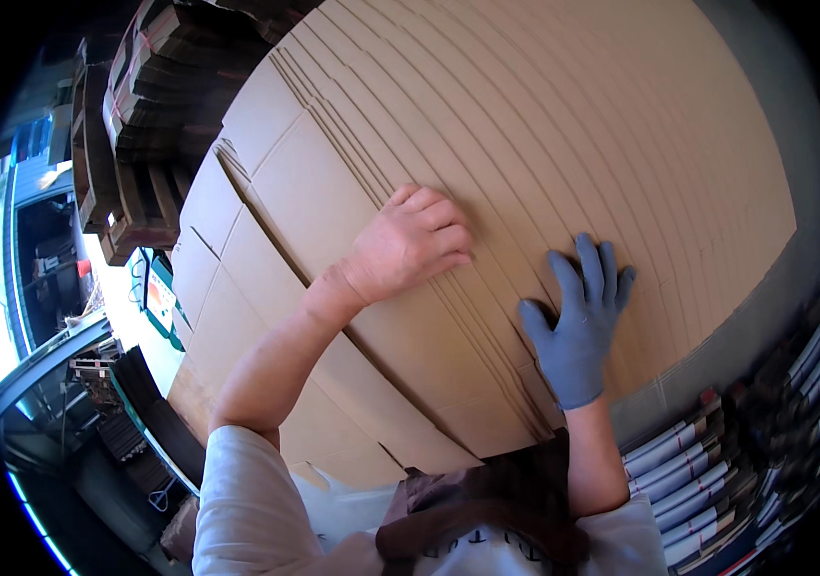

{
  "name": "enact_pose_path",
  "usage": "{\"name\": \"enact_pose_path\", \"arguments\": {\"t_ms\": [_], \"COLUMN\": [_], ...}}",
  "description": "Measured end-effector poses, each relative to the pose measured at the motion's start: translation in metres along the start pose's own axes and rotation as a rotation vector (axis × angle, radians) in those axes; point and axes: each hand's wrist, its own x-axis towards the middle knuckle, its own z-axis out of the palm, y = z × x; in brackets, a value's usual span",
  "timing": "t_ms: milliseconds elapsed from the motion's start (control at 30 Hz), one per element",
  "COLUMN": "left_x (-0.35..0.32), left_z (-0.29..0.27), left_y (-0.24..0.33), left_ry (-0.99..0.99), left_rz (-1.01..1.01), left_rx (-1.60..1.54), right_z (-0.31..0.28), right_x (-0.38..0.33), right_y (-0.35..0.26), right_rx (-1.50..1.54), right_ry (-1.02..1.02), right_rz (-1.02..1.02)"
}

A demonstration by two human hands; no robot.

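Flat brown cardboard sheets (pixel 280 206) with crease lines lie overlapped in a fanned stack that fills the middle of the view, their edges stepping from left to right. My left hand (pixel 413 240), bare, rests on the stack near several closely spaced sheet edges. Its fingers are curled in, and whatever may be under them is hidden. To the right, my right hand (pixel 578 322) wears a grey glove. It lies on the cardboard with its fingers spread and grips nothing.
Bundled cardboard (pixel 175 82) is piled on a wooden pallet (pixel 146 206) at the far left. Rows of folded stacks (pixel 679 470) with pale edges stand at the lower right. A green-framed board (pixel 158 298) and metal framing (pixel 55 355) are on the left.
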Motion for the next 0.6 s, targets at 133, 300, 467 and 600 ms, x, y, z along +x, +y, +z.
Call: {"name": "enact_pose_path", "arguments": {"t_ms": [133, 300, 467, 600], "left_x": [-0.0002, 0.0, 0.001, 0.0006], "left_z": [0.0009, 0.0015, 0.0003, 0.0002], "left_y": [0.0003, 0.0, 0.0005, 0.0003], "left_ry": [0.008, 0.004, 0.003, -0.001], "left_rz": [-0.031, -0.024, -0.021, -0.023], "left_rx": [-0.018, -0.012, -0.017, -0.018], "right_z": [0.0004, 0.001, 0.0008, 0.0015], "right_x": [0.0009, 0.0001, 0.0007, 0.0004], "right_y": [0.0002, 0.0006, 0.0014, 0.0016], "right_rx": [-0.004, 0.001, 0.015, 0.017], "right_ry": [0.002, 0.009, 0.009, 0.014], "right_rz": [-0.005, -0.001, 0.003, 0.002]}}
